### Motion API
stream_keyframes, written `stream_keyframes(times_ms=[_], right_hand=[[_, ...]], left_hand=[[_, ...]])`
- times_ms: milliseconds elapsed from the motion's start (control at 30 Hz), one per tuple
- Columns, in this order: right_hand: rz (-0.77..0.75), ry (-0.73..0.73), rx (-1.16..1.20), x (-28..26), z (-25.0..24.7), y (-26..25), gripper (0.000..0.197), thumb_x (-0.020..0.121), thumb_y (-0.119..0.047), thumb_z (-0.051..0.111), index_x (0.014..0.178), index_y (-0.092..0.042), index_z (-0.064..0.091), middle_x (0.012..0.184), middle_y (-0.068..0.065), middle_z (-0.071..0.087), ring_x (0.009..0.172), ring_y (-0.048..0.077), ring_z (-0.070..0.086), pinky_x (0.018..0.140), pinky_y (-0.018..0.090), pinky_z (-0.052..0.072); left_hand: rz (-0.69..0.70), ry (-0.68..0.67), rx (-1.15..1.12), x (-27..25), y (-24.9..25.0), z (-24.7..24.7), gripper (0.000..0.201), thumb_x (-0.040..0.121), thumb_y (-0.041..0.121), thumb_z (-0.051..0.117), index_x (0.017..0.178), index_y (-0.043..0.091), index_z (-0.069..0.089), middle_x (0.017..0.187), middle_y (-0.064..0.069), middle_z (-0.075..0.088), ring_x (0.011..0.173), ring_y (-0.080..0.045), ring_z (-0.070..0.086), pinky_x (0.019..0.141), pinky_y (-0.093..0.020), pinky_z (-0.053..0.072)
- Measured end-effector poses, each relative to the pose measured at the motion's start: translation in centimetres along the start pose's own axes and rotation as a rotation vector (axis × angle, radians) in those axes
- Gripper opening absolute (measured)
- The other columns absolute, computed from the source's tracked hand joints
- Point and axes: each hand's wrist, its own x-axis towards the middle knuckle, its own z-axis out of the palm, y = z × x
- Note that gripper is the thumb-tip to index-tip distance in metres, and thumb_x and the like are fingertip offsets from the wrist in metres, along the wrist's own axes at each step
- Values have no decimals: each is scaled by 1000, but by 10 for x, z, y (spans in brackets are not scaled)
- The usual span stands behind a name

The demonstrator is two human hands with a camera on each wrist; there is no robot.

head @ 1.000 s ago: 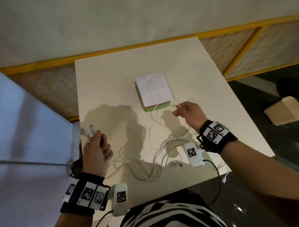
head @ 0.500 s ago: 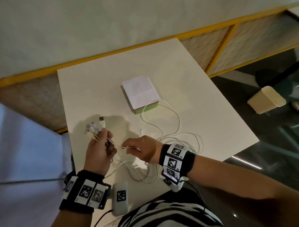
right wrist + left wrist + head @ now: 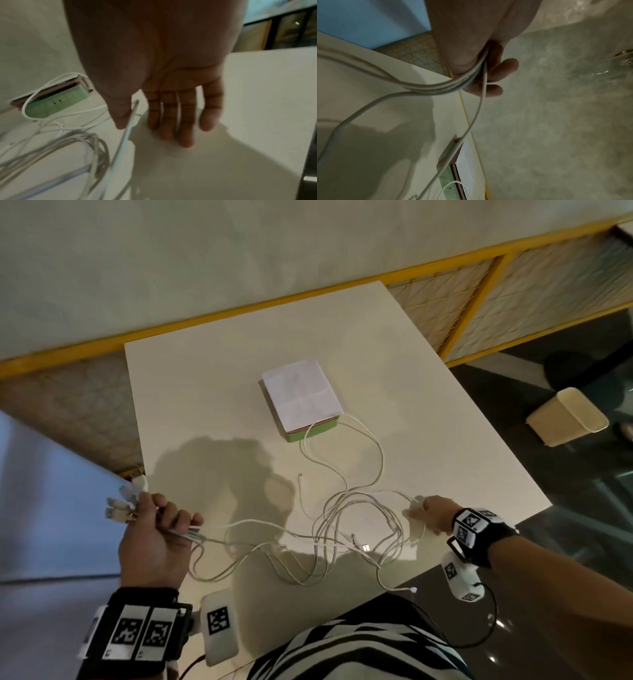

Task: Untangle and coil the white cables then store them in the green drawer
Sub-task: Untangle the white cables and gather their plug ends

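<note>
Several white cables (image 3: 342,529) lie tangled on the white table (image 3: 212,392). My left hand (image 3: 154,529) grips a bundle of them at the front left, their plugs (image 3: 123,503) sticking out past the fist; the left wrist view shows the strands (image 3: 436,88) curling under the fingers (image 3: 489,89). My right hand (image 3: 424,515) rests by the table's right edge with straight fingers (image 3: 171,121) on the surface. One cable (image 3: 128,128) runs between its thumb and index finger. The green drawer (image 3: 310,433) sits mid-table under a white paper (image 3: 301,395), a cable looped against its front (image 3: 56,102).
One cable end (image 3: 412,589) hangs over the table's front edge, and a loose USB plug (image 3: 365,547) lies in the tangle. A beige bin (image 3: 565,419) stands on the dark floor at right. A yellow-framed panel (image 3: 462,313) runs behind the table.
My right hand has swept from beside my left hand out to the table's right edge, drawing a cable with it. The left hand keeps its grip on the plug ends.
</note>
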Motion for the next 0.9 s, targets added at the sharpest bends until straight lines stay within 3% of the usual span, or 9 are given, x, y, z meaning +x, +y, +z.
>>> stream_keyframes(times_ms=[33, 100, 233, 400, 533, 667, 767, 800, 900], right_hand=[[-25, 4, 115, -1, 3, -1, 26, 92, -35, 47, 79, -15, 58, 67, 3, 62, 60, 21, 60, 49, 19, 44], [-12, 20, 334, 5, 2, -3, 21, 90, -19, 46, 74, -12, 57, 64, 5, 63, 56, 22, 59, 45, 22, 44], [-16, 292, 329, 25, -16, -5, 19, 93, -19, 43, 85, -7, 57, 82, 19, 67, 76, 34, 65, 65, 38, 50], [-3, 525, 339, 34, -37, -8, 30, 97, -26, 40, 99, -2, 58, 103, 26, 64, 95, 41, 58, 78, 41, 44], [55, 466, 275, 26, -32, -21, 39, 90, -28, 52, 123, -9, 46, 121, 23, 56, 109, 40, 53, 88, 43, 45], [-271, 689, 11, -13, -10, -55, 40, 84, -34, 58, 119, -15, 51, 117, 9, 52, 106, 29, 50, 91, 43, 42], [-663, 358, 127, -50, 12, -79, 17, 87, -26, 57, 98, -13, 59, 85, -11, 55, 75, -3, 53, 74, 22, 45], [-747, 208, 71, -59, 20, -85, 14, 87, -23, 57, 94, -12, 60, 81, -13, 57, 72, -4, 53, 71, 17, 43], [-806, 111, -71, -54, 39, -97, 17, 89, -17, 53, 98, -8, 65, 98, 9, 64, 91, 21, 57, 77, 26, 40]], left_hand=[[-3, 2, 9, 0, -1, -1, 27, 83, 42, 49, 63, 25, 50, 46, 10, 33, 37, -6, 35, 52, -15, 48], [-13, 6, 31, -1, -1, -2, 26, 81, 44, 50, 63, 25, 48, 45, 10, 31, 35, -5, 29, 46, -14, 41], [-22, 31, 76, 2, 5, -5, 27, 80, 46, 50, 63, 25, 46, 42, 11, 27, 39, -7, 13, 48, -20, 15], [-11, 83, 62, 4, 18, -16, 40, 97, 42, 39, 61, 26, 47, 41, 10, 27, 33, -3, 20, 38, -17, 17], [14, 101, 56, 2, 27, -21, 33, 85, 46, 48, 58, 26, 47, 41, 10, 26, 35, -6, 15, 38, -18, 16], [28, 69, 29, -1, 20, -23, 39, 96, 42, 40, 61, 26, 48, 42, 10, 27, 37, -7, 13, 43, -19, 16], [13, 55, 16, -3, 13, -20, 33, 89, 44, 45, 62, 25, 48, 41, 11, 28, 44, -10, 9, 50, -22, 13], [8, 53, 14, -3, 12, -20, 31, 86, 44, 46, 62, 25, 49, 41, 10, 29, 40, -9, 11, 51, -22, 13], [-10, 45, 32, -1, 11, -18, 34, 93, 42, 42, 64, 24, 48, 41, 10, 30, 36, -6, 16, 51, -22, 13]])
